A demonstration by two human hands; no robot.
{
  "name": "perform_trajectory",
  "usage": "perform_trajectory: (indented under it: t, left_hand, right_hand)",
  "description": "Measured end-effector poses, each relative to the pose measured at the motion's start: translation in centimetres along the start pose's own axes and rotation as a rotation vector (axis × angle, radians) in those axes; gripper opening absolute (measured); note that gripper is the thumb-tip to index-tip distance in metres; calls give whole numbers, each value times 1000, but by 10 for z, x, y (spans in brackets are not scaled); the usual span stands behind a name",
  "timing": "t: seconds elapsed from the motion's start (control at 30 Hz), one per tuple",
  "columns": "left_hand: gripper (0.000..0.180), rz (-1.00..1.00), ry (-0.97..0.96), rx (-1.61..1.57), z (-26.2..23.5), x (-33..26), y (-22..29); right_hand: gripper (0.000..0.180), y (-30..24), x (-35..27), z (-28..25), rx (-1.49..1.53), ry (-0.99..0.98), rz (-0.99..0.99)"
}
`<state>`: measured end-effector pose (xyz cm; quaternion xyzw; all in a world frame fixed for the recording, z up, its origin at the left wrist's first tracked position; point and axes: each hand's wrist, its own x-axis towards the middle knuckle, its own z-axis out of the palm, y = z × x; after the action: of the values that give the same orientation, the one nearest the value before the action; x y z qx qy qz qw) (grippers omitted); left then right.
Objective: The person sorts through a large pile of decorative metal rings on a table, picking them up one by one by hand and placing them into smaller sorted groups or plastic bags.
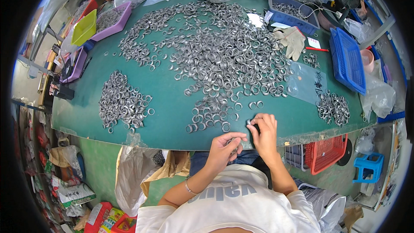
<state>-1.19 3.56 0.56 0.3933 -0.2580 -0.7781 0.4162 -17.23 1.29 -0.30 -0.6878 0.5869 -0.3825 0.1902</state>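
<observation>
Grey metal rings lie in a wide, dense heap (233, 56) across the middle of the green table (168, 112). My right hand (265, 136) pinches one metal ring (249, 122) between thumb and fingertips, just above the table near its front edge. Close beside it, my left hand (224, 150) is curled, with its index finger pointing toward the right hand. Something grey shows inside those curled fingers, too hidden to name. A few loose rings (255, 105) lie just beyond my right hand. Smaller ring piles stand at the left (123, 103) and at the right (333, 108).
At the right are a blue basket (348, 60), a clear plastic bag (308, 82), cotton gloves (291, 41) and a red pen (317, 49). Purple (118, 23) and blue-grey bins (293, 15) stand along the back. A paper sack (129, 177) and a red basket (325, 155) sit below the front edge.
</observation>
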Motion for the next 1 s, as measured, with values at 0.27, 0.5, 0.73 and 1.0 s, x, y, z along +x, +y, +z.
perform_trajectory:
  t: [0.27, 0.5, 0.73, 1.0]
  left_hand:
    - [20, 219, -28, 224, 9, -1, 2]
    - [14, 69, 23, -36, 1, 0, 4]
    - [14, 34, 52, -101, -1, 1, 5]
    - [15, 142, 79, -27, 3, 7, 5]
  right_hand:
    - [10, -21, -15, -10, 706, -219, 273]
    - [14, 7, 33, -9, -230, 181, -26]
    - [9, 14, 35, -3, -184, 111, -19]
    - [9, -20, -3, -2, 910, -291, 396]
